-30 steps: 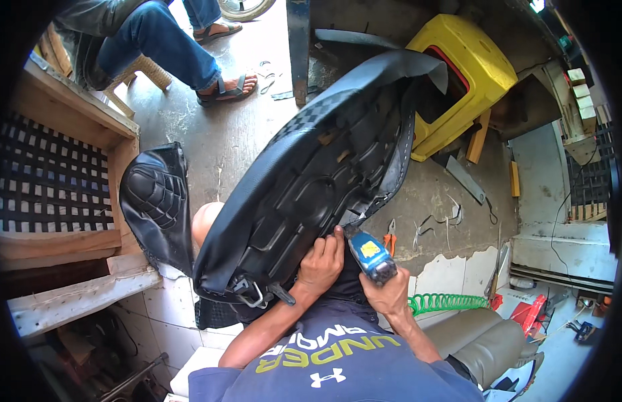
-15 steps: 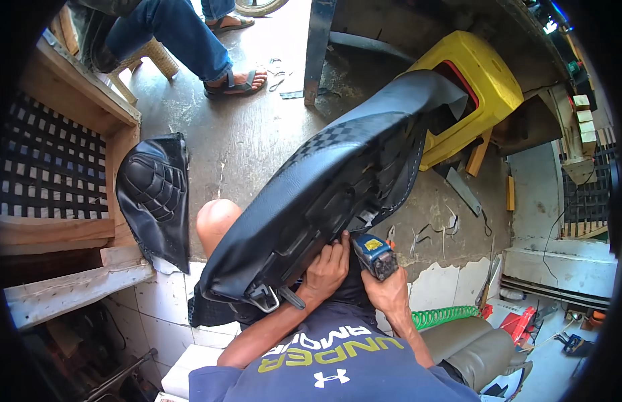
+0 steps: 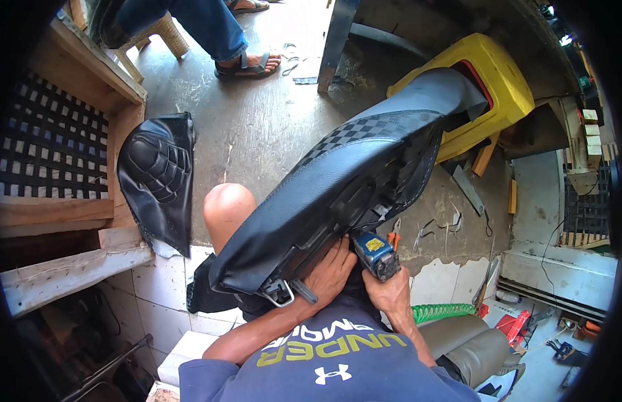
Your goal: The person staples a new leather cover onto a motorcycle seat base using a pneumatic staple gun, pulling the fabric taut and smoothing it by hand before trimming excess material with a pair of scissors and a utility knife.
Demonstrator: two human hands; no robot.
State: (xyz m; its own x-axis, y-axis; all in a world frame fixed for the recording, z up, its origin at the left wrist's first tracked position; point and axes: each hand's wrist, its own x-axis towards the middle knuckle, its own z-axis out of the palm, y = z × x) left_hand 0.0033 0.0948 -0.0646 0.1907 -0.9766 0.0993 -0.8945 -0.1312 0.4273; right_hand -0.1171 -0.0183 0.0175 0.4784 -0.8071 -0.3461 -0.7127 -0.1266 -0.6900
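Observation:
A long black and grey motorcycle seat (image 3: 304, 191), with a checkered band on its side, lies tilted across my lap, its plastic underside partly turned toward me. My left hand (image 3: 329, 273) is closed on the near lower edge of the seat cover, fingers pressed together; the fingertips are partly hidden. In my right hand (image 3: 388, 287) is a blue staple gun (image 3: 376, 253) with a yellow label, its nose against or very close to that edge, just beside my left fingertips. A metal bracket (image 3: 279, 293) sticks out of the seat's near end.
The seat's far end rests by a yellow plastic stool (image 3: 502, 74). A black quilted cover piece (image 3: 160, 174) lies at left beside a wooden frame (image 3: 63, 208). Orange-handled pliers (image 3: 394, 238) and a blade (image 3: 468, 191) lie right; a green coiled hose (image 3: 445, 312) runs below. A person's sandaled foot (image 3: 250, 65) stands ahead.
The seat has tilted slightly, showing more of its checkered side. My left fingers have shifted a little along the edge; the staple gun stays beside them. The whole view has shifted somewhat.

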